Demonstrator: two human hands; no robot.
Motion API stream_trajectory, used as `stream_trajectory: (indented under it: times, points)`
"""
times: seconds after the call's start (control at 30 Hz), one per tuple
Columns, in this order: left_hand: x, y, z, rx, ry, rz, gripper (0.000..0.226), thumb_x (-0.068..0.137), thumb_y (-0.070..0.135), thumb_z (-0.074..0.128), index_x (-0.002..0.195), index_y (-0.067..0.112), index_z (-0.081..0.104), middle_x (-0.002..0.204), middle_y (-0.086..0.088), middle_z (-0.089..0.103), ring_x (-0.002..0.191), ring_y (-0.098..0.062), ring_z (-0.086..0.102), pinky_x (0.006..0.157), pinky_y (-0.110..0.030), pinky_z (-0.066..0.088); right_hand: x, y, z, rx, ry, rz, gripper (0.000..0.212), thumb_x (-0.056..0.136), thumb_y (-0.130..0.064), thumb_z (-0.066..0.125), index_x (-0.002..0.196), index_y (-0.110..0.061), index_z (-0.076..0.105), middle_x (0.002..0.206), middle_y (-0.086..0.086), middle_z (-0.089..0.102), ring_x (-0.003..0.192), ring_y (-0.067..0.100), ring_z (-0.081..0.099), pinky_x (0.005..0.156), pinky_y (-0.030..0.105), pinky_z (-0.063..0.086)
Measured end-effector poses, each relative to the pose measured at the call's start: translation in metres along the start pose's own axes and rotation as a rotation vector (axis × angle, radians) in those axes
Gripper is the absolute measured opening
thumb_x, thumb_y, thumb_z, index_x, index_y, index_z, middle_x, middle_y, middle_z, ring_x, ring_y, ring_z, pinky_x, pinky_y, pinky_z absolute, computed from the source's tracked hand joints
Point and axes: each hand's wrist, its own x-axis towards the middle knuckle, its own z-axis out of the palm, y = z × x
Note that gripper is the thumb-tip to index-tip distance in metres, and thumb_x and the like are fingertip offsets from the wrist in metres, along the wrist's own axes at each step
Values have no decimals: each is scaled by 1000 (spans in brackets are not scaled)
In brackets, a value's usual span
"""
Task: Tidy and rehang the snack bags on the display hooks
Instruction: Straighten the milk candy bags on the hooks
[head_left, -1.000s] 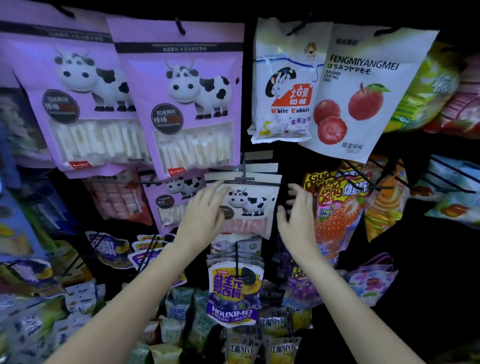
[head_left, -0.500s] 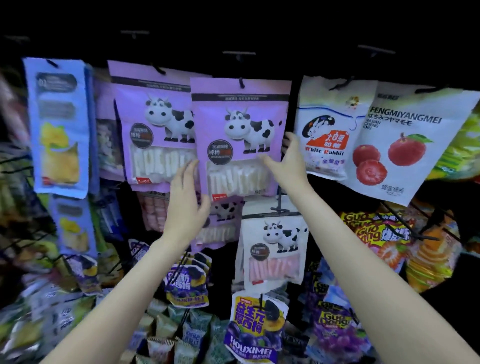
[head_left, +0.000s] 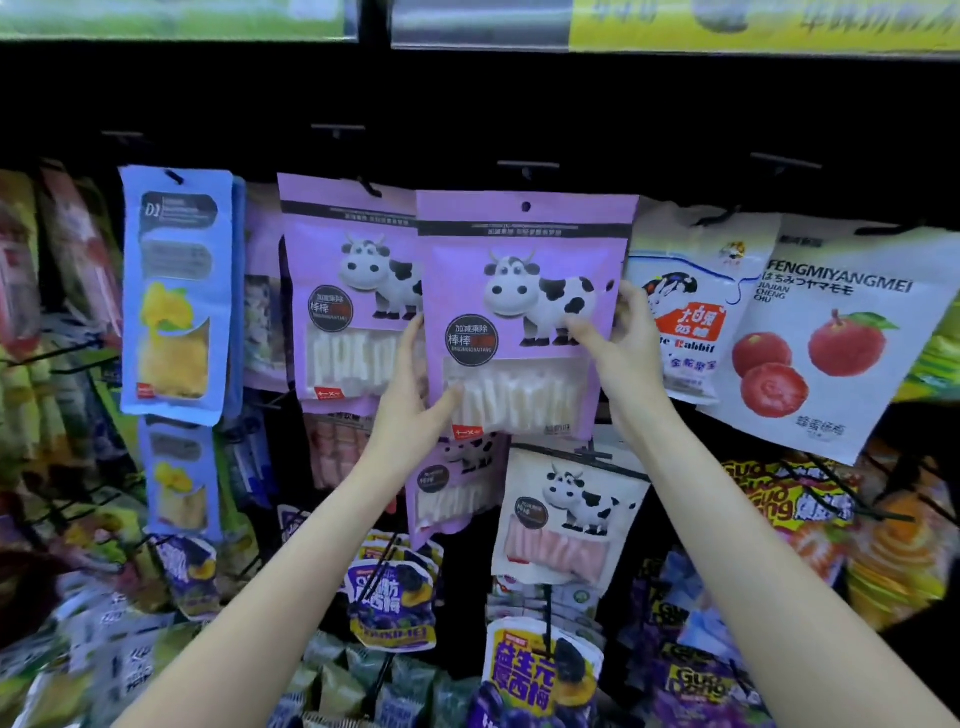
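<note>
Two hands steady our purple cow-print snack bag: left hand pinches its lower left corner, right hand grips its right edge. Its punched hole sits apparently just below the empty hook, ready for threading.

Showing purple cow-print milk-stick bag; blue mango bag; white rabbit candy bag; white bag with red bayberries; yellow-purple prune bag.
</note>
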Motion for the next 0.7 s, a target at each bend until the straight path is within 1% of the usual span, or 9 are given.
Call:
stream_trajectory:
  times: [0.13, 0.23, 0.3, 0.4, 0.47, 0.53, 0.57, 0.63, 0.7]
  points:
    - [1, 24, -12, -21, 9, 81, 73, 93, 2, 51, 135, 40, 4, 120, 30, 40, 96, 29, 45, 76, 3, 36, -15, -34, 6, 31, 39, -180, 39, 84, -7, 67, 117, -15, 46, 116, 3, 60, 105, 11, 61, 90, 26, 49]
    - [-8, 44, -30, -59, -2, 192, 80, 91, 5, 56, 135, 49, 7, 129, 20, 46, 105, 15, 51, 80, -4, 41, -39, -67, 10, 44, 70, -314, 41, 85, -3, 65, 117, -15, 43, 110, -5, 59, 101, 6, 60, 86, 20, 47]
    - [-22, 50, -51, -75, -32, 234, 84, 88, 12, 62, 127, 61, 7, 129, 32, 45, 113, 9, 51, 87, -8, 43, -61, -81, 14, 18, 43, -364, 49, 85, -1, 63, 123, -20, 39, 112, 0, 58, 103, 9, 60, 86, 22, 48]
    - [-46, 40, -86, -167, -98, 217, 88, 83, 20, 68, 130, 61, 6, 128, 44, 38, 123, 5, 46, 99, -19, 43, -96, -72, 25, 10, -72, -256, 71, 83, 2, 62, 139, -26, 27, 110, 5, 59, 100, 14, 63, 86, 25, 51]
    - [-53, 21, -105, -166, -104, 147, 89, 83, 19, 66, 138, 54, 5, 133, 47, 27, 127, 13, 36, 103, -19, 39, -120, -47, 39, -4, -159, -109, 79, 80, -7, 64, 141, -36, 23, 116, 4, 60, 104, 13, 63, 87, 28, 52]
    - [-55, -3, -117, -66, -144, 96, 89, 86, 11, 63, 144, 44, 3, 121, 54, 32, 101, 28, 43, 88, -7, 41, -138, -19, 54, 0, -194, 51, 82, 78, -15, 65, 140, -45, 22, 128, 4, 56, 111, 15, 61, 90, 36, 53]
    - [-56, -15, -121, -8, -183, 77, 90, 87, 11, 63, 144, 45, 1, 115, 46, 42, 78, 23, 48, 77, -7, 42, -145, -6, 61, -1, -201, 106, 82, 78, -17, 65, 140, -48, 21, 134, 1, 53, 116, 15, 58, 92, 37, 51]
    - [-58, -37, -127, 105, -254, 53, 91, 88, 17, 63, 141, 51, -2, 85, 21, 51, 49, 2, 38, 57, -14, 34, -154, 14, 74, -85, -217, 131, 80, 82, -20, 64, 139, -52, 19, 147, -13, 36, 132, 1, 38, 102, 32, 39]
    - [-61, -58, -132, 197, -283, 25, 91, 88, 17, 63, 138, 53, -3, 58, 6, 33, 44, -8, 29, 48, -17, 25, -162, 30, 85, -209, -230, 144, 74, 85, -22, 62, 137, -53, 18, 146, -33, 17, 131, -21, 14, 107, 25, 22]
